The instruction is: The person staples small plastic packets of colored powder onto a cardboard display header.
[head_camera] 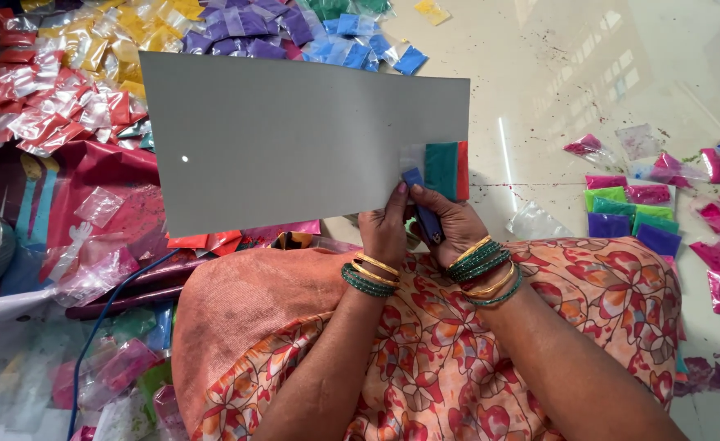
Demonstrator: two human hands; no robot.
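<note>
At the far left, a heap of small red powder packets (45, 98) is seen on the floor, with yellow packets (123, 33) behind it and purple packets (245, 28) and blue packets (360, 49) further along the top edge. A blue cable (102, 314) is run across the lower left, over crumpled clear plastic bags (90, 273).

In the middle, a large grey cardboard sheet (294, 151) is held up flat above the lap, tilted slightly, with a small hole near its left side. Its lower right corner is gripped by both hands. The left hand (384, 233) is closed on the sheet's bottom edge, its fingers (398, 196) curled up against the card. Just beside it, the right hand (450, 224) is clenched around a blue stapler (423, 208), which is pressed to the same corner. There, a strip of powder packets (441, 167), clear, green and red, is laid against the card. Green and gold bangles (482, 269) are worn on both wrists, above an orange floral garment (458, 351).

To the right, on the pale glossy floor (556, 73), pink, green and purple packets (633, 208) are spread, well apart from the hands.
</note>
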